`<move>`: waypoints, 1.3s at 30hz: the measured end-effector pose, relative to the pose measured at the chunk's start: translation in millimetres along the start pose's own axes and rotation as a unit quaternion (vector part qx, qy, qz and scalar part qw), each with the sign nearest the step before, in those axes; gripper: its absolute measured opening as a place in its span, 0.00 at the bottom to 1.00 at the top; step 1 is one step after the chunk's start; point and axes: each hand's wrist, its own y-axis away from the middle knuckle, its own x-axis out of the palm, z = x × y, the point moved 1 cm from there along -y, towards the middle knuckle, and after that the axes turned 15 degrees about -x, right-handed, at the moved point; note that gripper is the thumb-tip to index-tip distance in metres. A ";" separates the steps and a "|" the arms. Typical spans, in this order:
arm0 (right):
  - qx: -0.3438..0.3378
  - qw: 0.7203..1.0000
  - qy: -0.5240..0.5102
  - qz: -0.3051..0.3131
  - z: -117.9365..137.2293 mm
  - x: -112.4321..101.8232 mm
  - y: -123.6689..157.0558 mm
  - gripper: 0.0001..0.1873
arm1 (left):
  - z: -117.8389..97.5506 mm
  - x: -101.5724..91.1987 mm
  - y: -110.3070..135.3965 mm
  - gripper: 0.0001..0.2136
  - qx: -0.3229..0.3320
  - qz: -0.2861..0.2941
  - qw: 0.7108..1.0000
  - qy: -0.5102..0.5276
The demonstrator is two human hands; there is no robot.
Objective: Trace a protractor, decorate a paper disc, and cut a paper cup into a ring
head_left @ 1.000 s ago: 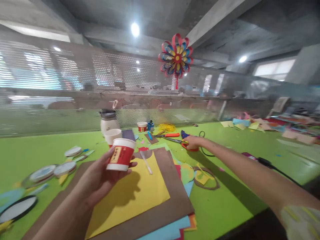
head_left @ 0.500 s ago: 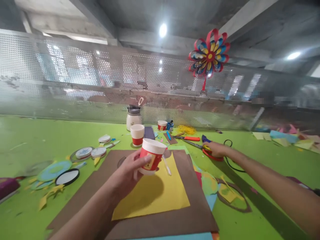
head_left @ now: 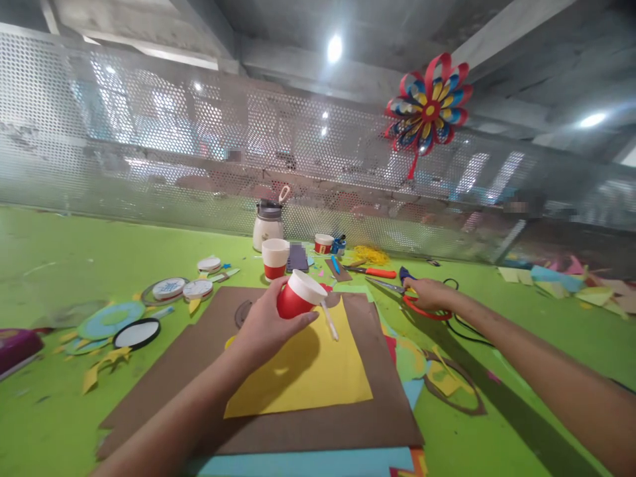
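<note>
My left hand [head_left: 265,324] is wrapped around a red and white paper cup [head_left: 298,295], holding it tilted with its rim toward the right. Below the cup lies a yellow sheet [head_left: 308,381] on a larger piece of brown cardboard [head_left: 387,411]. A thin white stick [head_left: 330,323] rests on the sheet near the cup's rim. Reaching out to the right, my right hand [head_left: 428,293] has its fingers closed on the red handles of scissors [head_left: 416,307], whose blades point left on the green table. A dark blue handle [head_left: 406,272] pokes out beside those fingers.
Another paper cup [head_left: 275,260], a white jar [head_left: 268,232], a phone [head_left: 297,258] and a red tub [head_left: 323,244] stand farther back. An orange-handled tool [head_left: 380,273] lies near the scissors. Paper rings [head_left: 112,320] and round lids [head_left: 169,287] are at left. A perforated screen [head_left: 199,146] closes the back.
My left hand has turned the cup from nearly upright to tilted, and its back now faces up. My right hand's grip sits slightly farther right with the scissors. The view has shifted slightly.
</note>
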 end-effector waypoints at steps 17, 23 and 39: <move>-0.262 0.817 -0.506 -0.086 134.5 -12.9 111.6 0.24 | -3.2 -1.5 9.4 0.33 0.064 -0.041 0.994 -0.079; -0.248 0.864 -0.435 -0.049 133.2 -15.2 120.8 0.22 | -1.5 -0.9 5.8 0.21 0.139 -0.064 0.987 -0.056; -0.197 0.874 -0.443 0.021 150.7 -2.7 114.3 0.22 | 5.4 -5.2 4.0 0.28 0.035 0.191 0.966 0.172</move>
